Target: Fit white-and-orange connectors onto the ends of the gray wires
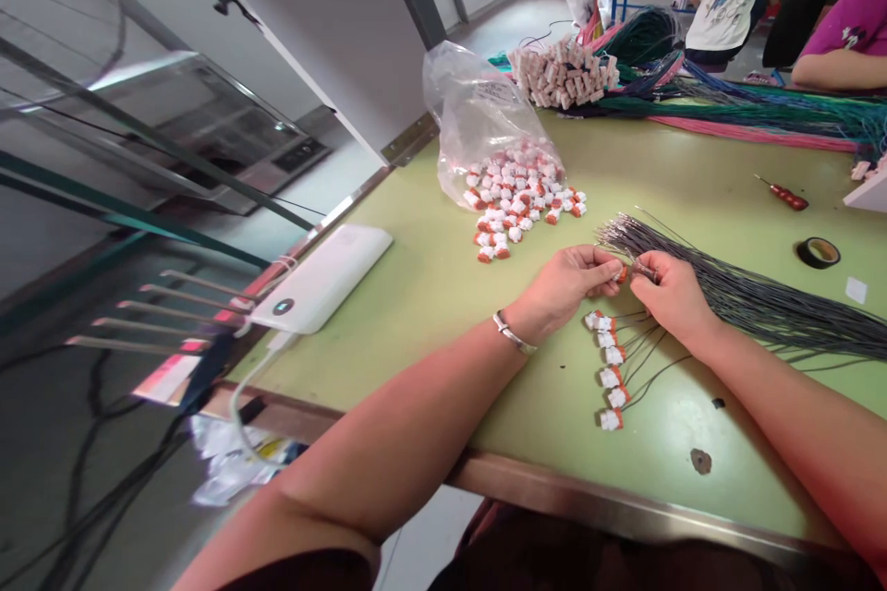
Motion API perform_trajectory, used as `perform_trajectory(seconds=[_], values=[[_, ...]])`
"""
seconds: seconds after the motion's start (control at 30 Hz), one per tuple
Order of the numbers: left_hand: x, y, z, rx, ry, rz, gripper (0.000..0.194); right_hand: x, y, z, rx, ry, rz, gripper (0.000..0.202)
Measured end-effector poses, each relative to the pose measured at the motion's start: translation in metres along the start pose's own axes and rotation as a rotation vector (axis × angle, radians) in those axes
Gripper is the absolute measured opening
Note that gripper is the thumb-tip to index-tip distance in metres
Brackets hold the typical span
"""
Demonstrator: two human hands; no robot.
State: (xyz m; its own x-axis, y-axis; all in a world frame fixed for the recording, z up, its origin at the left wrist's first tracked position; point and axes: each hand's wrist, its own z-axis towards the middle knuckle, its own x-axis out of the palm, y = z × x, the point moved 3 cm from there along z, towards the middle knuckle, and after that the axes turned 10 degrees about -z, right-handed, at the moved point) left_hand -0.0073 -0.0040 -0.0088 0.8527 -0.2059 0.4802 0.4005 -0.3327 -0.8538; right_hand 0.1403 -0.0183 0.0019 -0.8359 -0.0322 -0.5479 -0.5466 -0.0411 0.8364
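Observation:
My left hand (pixel 578 280) pinches an orange-and-white connector (pixel 622 274) between thumb and fingers, with most of the connector covered. Close on its right, my right hand (pixel 669 291) is closed on a dark wire end, its tip hidden by the fingers. Under the hands, several connectors joined to black wires (pixel 613 377) lie in a slanting column. A bundle of black wires (pixel 748 291) with bare metal ends runs off to the right behind my right hand. Loose orange-and-white connectors (pixel 513 194) spill from a clear plastic bag (pixel 478 102) beyond my left hand.
A white power bank (pixel 333 277) with a cable lies at the left table edge. On the right are a red-handled screwdriver (pixel 783 194) and a black tape roll (pixel 819 252). Coloured wire bundles (pixel 748 111) cross the back, near two other people.

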Motion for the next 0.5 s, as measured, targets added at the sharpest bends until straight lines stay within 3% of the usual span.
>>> perform_trajectory(seconds=[0.17, 0.27, 0.33, 0.4, 0.5], values=[[-0.010, -0.017, -0.004, 0.007, 0.047, 0.446, 0.014, -0.008, -0.005, 0.003, -0.009, -0.065, 0.114, 0.020], [-0.014, -0.026, -0.009, -0.011, 0.246, 0.778, 0.007, -0.011, -0.011, 0.005, 0.049, -0.104, 0.224, 0.026], [-0.017, -0.032, -0.008, 0.080, 0.342, 0.891, 0.007, -0.008, -0.012, 0.005, 0.097, -0.039, 0.277, 0.028], [-0.026, -0.039, -0.001, 0.273, 0.196, 0.967, 0.010, -0.005, -0.010, 0.003, 0.095, 0.027, 0.306, 0.030], [-0.041, -0.044, 0.016, 0.507, -0.184, 1.166, 0.020, -0.002, -0.007, 0.002, 0.059, 0.052, 0.361, 0.028]])
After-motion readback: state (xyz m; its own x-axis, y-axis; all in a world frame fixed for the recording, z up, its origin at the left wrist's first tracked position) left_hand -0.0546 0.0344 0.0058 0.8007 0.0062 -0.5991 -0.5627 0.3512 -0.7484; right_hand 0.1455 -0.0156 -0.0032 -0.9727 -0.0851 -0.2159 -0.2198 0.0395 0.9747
